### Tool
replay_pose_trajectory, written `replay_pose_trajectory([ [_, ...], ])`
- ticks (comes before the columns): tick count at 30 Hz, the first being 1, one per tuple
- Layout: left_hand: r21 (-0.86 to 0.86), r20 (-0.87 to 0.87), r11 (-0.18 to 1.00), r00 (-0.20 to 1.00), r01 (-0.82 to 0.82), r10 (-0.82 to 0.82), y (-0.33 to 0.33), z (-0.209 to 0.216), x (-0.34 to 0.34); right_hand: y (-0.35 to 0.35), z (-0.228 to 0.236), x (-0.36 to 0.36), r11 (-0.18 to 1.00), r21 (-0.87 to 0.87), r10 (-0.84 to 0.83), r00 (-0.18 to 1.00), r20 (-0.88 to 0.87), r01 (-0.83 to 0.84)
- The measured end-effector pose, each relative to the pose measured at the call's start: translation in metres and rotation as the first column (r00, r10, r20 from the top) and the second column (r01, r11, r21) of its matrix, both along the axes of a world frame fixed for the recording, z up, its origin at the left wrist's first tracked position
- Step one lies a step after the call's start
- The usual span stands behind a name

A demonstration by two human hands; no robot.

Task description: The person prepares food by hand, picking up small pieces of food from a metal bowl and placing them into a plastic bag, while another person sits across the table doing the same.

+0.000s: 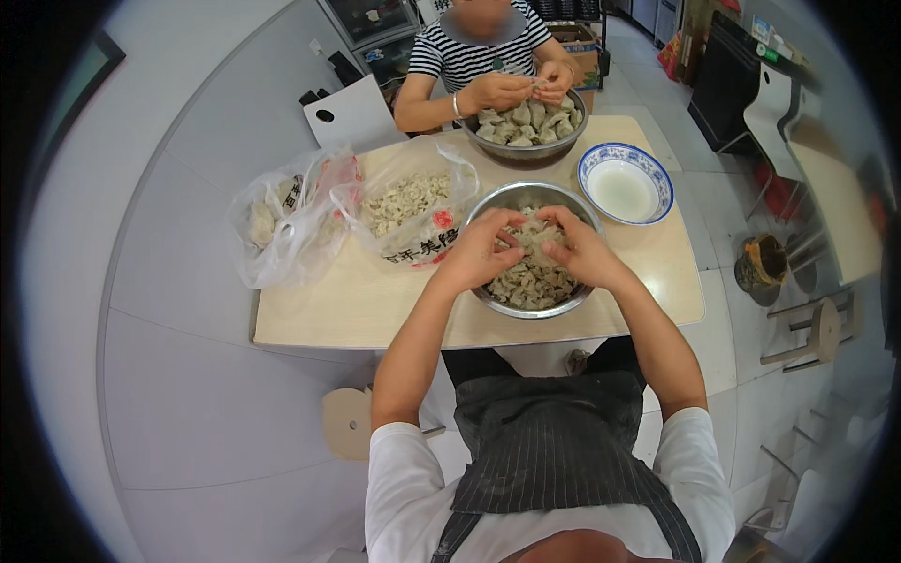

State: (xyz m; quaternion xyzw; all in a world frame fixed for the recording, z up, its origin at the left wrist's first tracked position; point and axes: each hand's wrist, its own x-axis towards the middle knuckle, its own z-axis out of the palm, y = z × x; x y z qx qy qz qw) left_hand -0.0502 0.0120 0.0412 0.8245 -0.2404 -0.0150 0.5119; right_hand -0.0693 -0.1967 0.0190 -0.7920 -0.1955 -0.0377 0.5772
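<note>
Over a steel bowl (pixel 593 216) of small, pale grey-green, torn-looking food pieces (pixel 533 284), both of my hands are curved toward each other. My left hand (pixel 485 251) is at the bowl's left side, fingers and thumb bent inward. From the right, my right hand (pixel 584 251) faces it in the same curled way. Between the fingertips is a lighter, pale piece of food (pixel 533 232) that both hands appear to grip; its exact kind is unclear. Left of the bowl, an opened clear plastic bag (pixel 465 178) contains similar small pale pieces (pixel 408 202).
A second tied plastic bag (pixel 272 220) lies at the left. Right of my bowl stands a blue-and-white dish (pixel 601 192) of whitish liquid. Across the table, a person (pixel 483 56) works over another bowl (pixel 526 155) of larger pieces. Stools (pixel 347 422) stand nearby.
</note>
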Motion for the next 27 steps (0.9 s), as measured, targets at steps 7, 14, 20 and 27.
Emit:
replay_pose_trajectory([
  [7, 0.021, -0.127, 1.0, 0.992, 0.007, -0.004, -0.006, -0.01, 0.004, 0.009, 0.002, -0.006, 0.996, -0.084, -0.015, 0.996, -0.089, 0.008],
  [14, 0.05, -0.118, 0.986, 0.979, -0.162, 0.166, 0.011, -0.014, 0.019, -0.002, 0.005, -0.002, 0.994, -0.059, -0.09, 0.995, 0.039, 0.092],
  [20, 0.066, -0.049, 0.992, 0.993, 0.107, -0.104, -0.017, 0.0, 0.007, 0.011, 0.007, -0.01, 0.987, -0.095, -0.125, 0.99, 0.058, 0.131],
  [27, -0.204, -0.174, 0.969, 0.979, -0.138, 0.103, -0.005, -0.029, 0.019, 0.007, -0.016, -0.008, 0.969, 0.219, -0.101, 0.991, -0.087, 0.118],
])
